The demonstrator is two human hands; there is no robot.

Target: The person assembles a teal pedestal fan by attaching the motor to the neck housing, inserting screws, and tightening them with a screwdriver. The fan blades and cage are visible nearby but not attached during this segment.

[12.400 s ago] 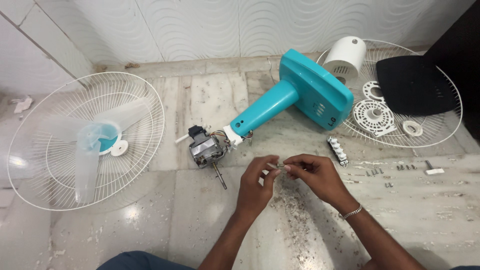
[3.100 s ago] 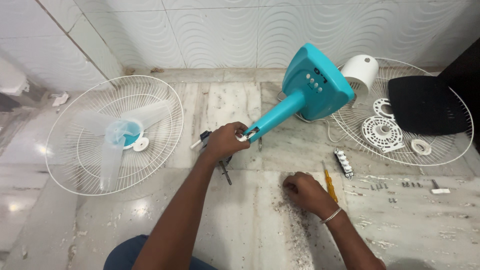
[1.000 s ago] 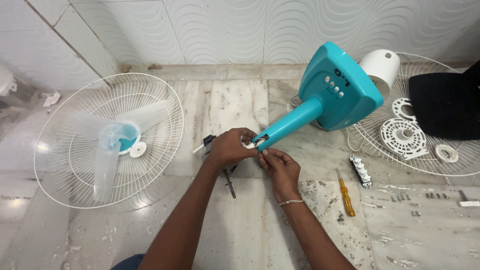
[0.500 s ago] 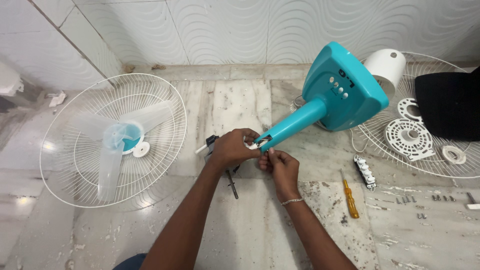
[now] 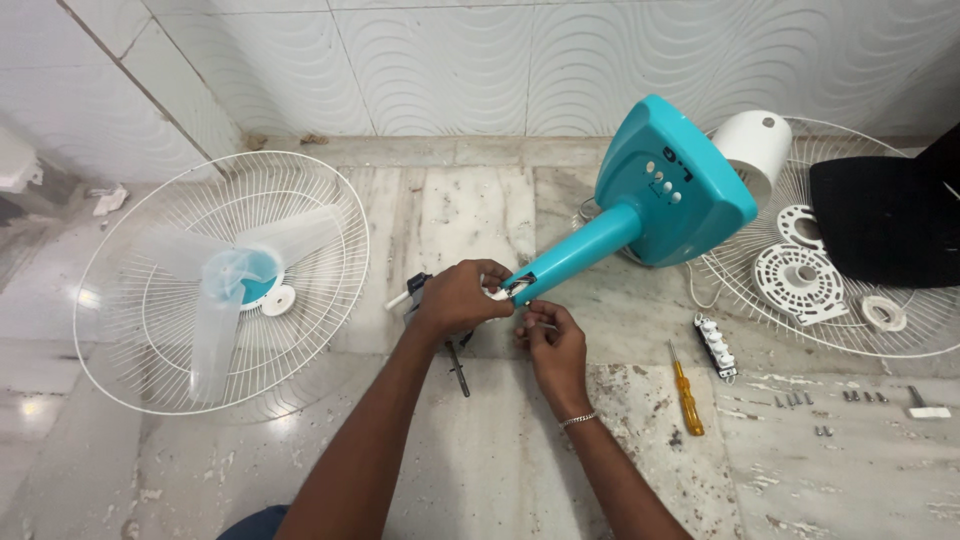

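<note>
Both hands (image 5: 500, 310) perhaps touching fan neck (image 5: 575, 255)

Bright, even indoor light. Glare patches on floor (image 5: 40, 410) at left. Soft shadows under arms. Sharp centre, wide-angle bending at edges, slight corner blur.

A wire fan guard (image 5: 130, 330) holding a translucent blade (image 5: 215, 290) lies left; a yellow screwdriver (image 5: 686, 398) lies right.
</note>
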